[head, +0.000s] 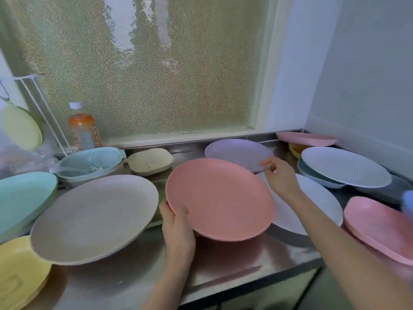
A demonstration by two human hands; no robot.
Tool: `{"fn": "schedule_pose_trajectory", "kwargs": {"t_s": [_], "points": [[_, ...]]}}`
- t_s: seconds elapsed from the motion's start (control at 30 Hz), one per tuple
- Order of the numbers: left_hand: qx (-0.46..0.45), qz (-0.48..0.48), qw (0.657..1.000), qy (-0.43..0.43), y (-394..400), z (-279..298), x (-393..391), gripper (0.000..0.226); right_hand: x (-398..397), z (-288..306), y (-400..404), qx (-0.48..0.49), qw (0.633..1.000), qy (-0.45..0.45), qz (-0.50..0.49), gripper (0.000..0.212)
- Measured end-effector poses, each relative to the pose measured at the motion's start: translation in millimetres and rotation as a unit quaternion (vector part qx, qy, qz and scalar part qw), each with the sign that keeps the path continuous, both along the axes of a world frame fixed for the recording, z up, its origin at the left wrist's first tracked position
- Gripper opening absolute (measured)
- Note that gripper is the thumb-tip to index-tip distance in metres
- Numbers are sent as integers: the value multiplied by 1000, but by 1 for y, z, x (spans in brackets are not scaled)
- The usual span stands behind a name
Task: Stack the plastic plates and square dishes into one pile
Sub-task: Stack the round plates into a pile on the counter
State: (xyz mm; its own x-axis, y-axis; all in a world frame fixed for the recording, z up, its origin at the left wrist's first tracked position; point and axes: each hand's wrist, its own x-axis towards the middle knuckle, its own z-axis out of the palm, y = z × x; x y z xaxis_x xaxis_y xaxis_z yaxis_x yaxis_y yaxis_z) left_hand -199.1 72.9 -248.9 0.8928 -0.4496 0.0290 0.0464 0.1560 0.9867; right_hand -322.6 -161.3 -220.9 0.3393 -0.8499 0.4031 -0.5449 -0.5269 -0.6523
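My left hand [176,222] grips the near-left rim of a salmon-pink round plate [220,198] and holds it tilted above the steel counter [223,265]. My right hand [279,175] hovers past the plate's far-right rim, fingers apart, holding nothing. Under that hand lies a white plate [312,204], and a lilac plate [237,151] lies behind. A large beige plate [93,218] rests at the left, overlapping a yellow square dish [20,274] and a teal dish [22,195]. A cream square dish [150,161] sits at the back.
At the right are a pale blue plate [344,166] on blue dishes, a pink plate [306,138] in the corner and pink square dishes [380,227]. A blue bowl [89,162] and an orange bottle [83,128] stand back left. A frosted window [145,63] is behind.
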Motion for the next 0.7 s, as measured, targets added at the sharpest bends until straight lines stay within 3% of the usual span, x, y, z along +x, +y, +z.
{"fn": "schedule_pose_trajectory", "kwargs": {"t_s": [0.1,0.27,0.43,0.57,0.7], "points": [[-21,33,999,-12,3,5,-5,30,15,-5,-20,-25,995,86,45,40],[-22,36,999,-15,3,8,-7,39,29,-12,-35,-23,978,208,25,25],[-18,25,999,-25,-2,1,-4,31,27,-13,-36,-42,972,184,138,19],[-16,8,1000,-17,-2,-1,-2,53,35,-12,-37,-129,959,224,114,12],[-26,-22,999,-4,-1,-2,-2,54,28,-15,-45,-99,959,248,95,6]]}}
